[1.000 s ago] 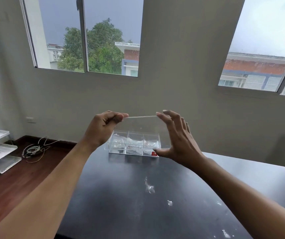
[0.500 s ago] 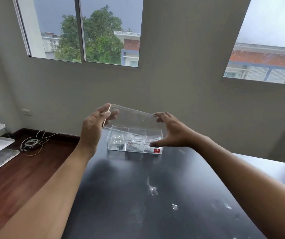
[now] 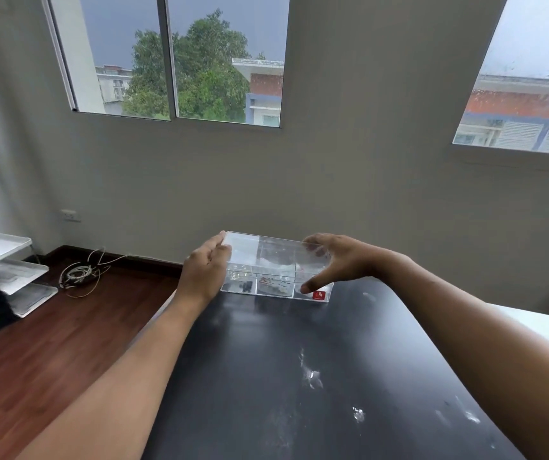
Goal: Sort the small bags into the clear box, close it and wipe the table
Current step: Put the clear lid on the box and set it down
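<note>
I note the left hand cupped against the left end of the lid, fingers pressed to its edge, apparently to steady and align it. The clear box sits at the far side of the black table; small bags lie in its three compartments. The lid rests on or just above the rim; I cannot tell if it is seated. The right hand spans the right end, fingers over the lid, thumb on the front wall, pinching downward. White smears remain nearer me, so wiping is not yet done.
</note>
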Demonstrator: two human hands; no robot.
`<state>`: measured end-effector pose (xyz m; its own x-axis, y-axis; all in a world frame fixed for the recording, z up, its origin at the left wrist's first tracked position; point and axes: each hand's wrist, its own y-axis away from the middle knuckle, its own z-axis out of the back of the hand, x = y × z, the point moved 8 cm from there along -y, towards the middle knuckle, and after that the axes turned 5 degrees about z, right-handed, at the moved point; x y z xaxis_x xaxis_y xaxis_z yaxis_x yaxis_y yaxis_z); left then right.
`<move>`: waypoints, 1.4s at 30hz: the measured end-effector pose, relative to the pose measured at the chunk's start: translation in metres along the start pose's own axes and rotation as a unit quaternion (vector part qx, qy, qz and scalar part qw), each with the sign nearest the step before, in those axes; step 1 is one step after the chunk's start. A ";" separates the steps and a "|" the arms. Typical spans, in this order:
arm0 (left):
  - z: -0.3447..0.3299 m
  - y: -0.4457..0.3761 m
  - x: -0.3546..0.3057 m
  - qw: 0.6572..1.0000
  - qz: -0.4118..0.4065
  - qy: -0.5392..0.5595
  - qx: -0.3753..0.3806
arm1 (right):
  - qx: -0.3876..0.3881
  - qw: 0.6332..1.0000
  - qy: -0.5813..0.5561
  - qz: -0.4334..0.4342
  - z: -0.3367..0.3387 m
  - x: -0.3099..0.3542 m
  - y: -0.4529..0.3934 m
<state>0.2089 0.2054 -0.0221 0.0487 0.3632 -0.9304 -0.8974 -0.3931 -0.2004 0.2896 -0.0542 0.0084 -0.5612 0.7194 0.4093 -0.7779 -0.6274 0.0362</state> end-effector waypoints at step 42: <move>-0.021 -0.012 0.014 0.993 -0.023 -0.033 0.112 | 0.016 0.959 -0.279 -0.043 -0.014 -0.027 0.043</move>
<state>0.2296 0.1979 -0.0389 0.0695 0.4333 -0.8986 -0.9705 -0.1793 -0.1614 0.2677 -0.0960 -0.0143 -0.2507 0.5031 0.8271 -0.7999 -0.5888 0.1156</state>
